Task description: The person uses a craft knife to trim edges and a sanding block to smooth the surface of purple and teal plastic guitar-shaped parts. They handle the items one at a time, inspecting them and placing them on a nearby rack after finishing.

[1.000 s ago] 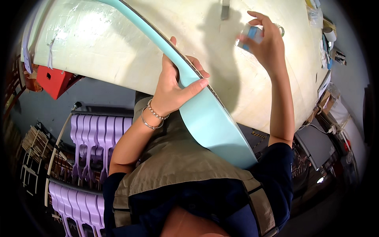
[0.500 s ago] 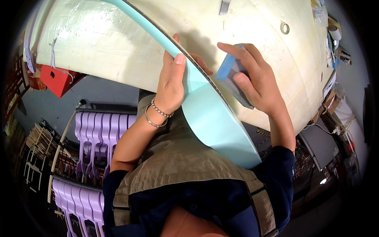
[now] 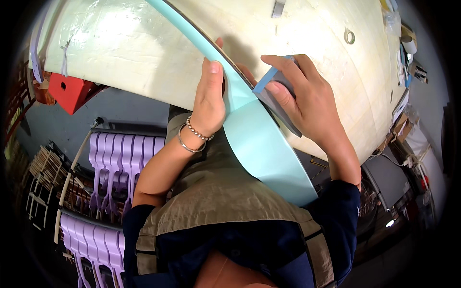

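Observation:
A long light-blue curved piece with a dark edge lies slantwise from the far left toward my right side, its wide end against my apron. My left hand is wrapped round its narrower part. The thumb lies on the blue face; other fingertips show past the dark edge. In my right hand is a flat grey sanding block with a blue band at its far end, gripped between thumb and fingers. The block lies along the dark edge and appears to touch it.
A large pale, glossy covered table curves across the far side. On it lie a tape roll and a small metal piece. Left stand a red box and racks of purple parts. Clutter lines the right.
My right hand has moved slightly left and down, bringing the sanding block from just off the piece to its dark edge. The left hand keeps its hold; the view has shifted slightly.

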Motion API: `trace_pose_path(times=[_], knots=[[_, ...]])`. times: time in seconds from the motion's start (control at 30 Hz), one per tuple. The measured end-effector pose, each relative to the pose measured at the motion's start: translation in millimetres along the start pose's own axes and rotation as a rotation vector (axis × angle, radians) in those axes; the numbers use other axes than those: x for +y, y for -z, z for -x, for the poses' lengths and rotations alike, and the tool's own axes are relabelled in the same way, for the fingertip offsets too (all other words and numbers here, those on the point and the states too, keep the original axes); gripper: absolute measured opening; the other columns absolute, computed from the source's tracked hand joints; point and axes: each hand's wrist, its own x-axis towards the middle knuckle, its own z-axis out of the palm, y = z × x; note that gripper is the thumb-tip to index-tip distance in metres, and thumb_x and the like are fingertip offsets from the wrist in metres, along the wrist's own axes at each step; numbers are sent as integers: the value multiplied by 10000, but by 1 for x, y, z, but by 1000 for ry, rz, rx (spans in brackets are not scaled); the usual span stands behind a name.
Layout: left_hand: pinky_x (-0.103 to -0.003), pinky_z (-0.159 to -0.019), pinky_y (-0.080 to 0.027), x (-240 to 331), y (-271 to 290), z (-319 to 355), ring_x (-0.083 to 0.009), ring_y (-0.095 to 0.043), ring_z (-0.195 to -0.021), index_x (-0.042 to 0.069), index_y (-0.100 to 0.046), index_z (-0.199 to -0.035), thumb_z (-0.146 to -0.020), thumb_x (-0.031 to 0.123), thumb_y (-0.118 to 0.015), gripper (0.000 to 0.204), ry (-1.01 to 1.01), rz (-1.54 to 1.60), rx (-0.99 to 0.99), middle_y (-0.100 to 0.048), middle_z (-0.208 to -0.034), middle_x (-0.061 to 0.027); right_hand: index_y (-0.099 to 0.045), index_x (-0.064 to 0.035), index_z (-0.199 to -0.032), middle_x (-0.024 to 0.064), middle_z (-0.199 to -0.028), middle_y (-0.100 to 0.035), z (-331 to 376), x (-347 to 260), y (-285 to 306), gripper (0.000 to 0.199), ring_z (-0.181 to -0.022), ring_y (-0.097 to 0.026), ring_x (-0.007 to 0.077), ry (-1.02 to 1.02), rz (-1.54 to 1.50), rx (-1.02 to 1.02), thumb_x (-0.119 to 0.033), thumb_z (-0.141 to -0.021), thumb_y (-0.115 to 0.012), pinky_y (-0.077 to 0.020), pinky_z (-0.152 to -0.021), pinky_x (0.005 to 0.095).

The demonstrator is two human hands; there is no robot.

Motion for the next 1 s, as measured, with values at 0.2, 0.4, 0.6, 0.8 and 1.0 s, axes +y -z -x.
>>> trace_pose_path(times=[0.2, 0.4, 0.6, 0.8, 1.0], knots=[[-296, -992, -331, -8, 1, -2, -184, -425, -1160, -47, -163, -1415, -998, 420, -212, 628, -65, -65, 64, -434, -1275, -126, -604, -144, -1060, 127, -818, -568, -35, -9, -12, 302, -664, -608, 305, -23, -47, 56, -370, -864, -570, -499, -575, 359], [-303, -987, -346, -16, 2, -4, -199, -450, -1162, -52, -233, -1378, -996, 429, -202, 616, -137, -121, 66, -443, -1278, -142, -606, -141, -1041, 122, -820, -572, -46, -8, -15, 313, -671, -611, 301, -38, -55, 23, -399, -874, -548, -498, -588, 353], [-339, -876, -454, -8, 9, -2, -222, -559, -1009, 3, -254, -1345, -992, 426, -170, 557, -14, 2, -105, -497, -1179, -130, -612, -113, -993, 157, -803, -609, -99, -21, -25, 332, -699, -624, 316, -9, -58, 63, -409, -900, -494, -503, -604, 379], [-348, -721, -512, -18, 8, -4, -241, -623, -784, -31, -96, -1398, -974, 481, -187, 671, -49, -103, -108, -537, -921, -134, -605, -96, -1006, 157, -790, -622, -125, -21, -38, 412, -712, -634, 293, -40, -97, 42, -451, -924, -414, -504, -667, 380], [-341, -725, -507, -6, 3, -1, -247, -623, -775, -18, -14, -1417, -974, 489, -188, 696, -28, -39, -76, -548, -877, -140, -597, -94, -996, 140, -785, -620, -147, -38, -33, 398, -739, -625, 287, -176, -54, -26, -439, -926, -412, -500, -662, 381]])
